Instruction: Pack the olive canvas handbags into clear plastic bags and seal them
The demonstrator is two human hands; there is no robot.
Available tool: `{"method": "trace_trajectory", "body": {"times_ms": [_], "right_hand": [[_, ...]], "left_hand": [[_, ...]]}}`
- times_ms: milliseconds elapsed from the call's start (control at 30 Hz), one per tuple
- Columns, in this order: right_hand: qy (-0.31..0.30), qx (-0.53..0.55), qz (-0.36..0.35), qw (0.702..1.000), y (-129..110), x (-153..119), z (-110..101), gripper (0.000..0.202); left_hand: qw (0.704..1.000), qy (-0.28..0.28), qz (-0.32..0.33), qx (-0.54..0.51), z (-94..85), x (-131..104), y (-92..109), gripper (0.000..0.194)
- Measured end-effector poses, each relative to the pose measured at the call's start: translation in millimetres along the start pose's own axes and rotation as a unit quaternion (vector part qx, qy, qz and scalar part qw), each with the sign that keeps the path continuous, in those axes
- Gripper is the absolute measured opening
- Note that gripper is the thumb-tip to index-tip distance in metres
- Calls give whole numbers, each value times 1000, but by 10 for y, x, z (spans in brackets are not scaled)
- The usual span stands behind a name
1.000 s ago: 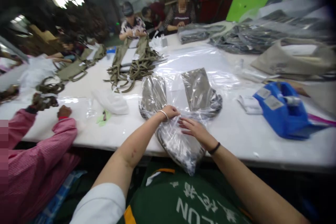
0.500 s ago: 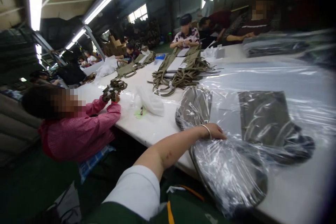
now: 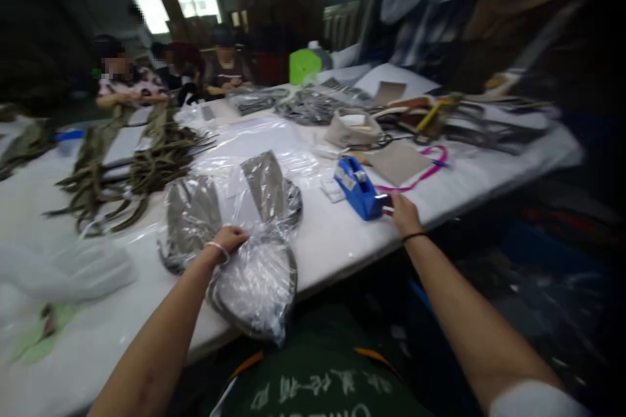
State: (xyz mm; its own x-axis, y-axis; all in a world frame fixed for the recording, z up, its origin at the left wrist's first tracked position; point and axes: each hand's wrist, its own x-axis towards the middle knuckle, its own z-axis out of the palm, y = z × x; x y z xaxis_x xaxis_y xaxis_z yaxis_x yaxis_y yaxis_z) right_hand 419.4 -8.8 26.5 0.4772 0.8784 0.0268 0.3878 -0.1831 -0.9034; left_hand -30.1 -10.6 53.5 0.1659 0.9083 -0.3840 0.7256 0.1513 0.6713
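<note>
Here, crinkled clear plastic shines over the grey-brown fabric.

Gap on tbl btwn wrapped bundle & blue tape disp., which blocks R hand leftward.

Crinkled, glossy plastic bag over matt cloth.
The tape dispenser looks smooth plastic; the worktop, smooth.
</note>
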Motion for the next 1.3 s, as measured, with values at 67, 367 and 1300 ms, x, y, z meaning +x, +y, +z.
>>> {"method": "trace_trajectory", "body": {"times_ms": [67, 367, 1300], "right_hand": [[24, 25, 27, 999, 113, 173, -245, 43], [-42, 94, 50, 993, 1, 441, -298, 18], [115, -33, -79, 990, 693, -93, -254, 69]], "left_hand": [[1000, -16, 5, -1, 28, 179, -170, 53], [998, 10, -40, -51, 90, 328, -523, 50], [996, 57, -62, 20, 69, 315, -385, 23]]}}
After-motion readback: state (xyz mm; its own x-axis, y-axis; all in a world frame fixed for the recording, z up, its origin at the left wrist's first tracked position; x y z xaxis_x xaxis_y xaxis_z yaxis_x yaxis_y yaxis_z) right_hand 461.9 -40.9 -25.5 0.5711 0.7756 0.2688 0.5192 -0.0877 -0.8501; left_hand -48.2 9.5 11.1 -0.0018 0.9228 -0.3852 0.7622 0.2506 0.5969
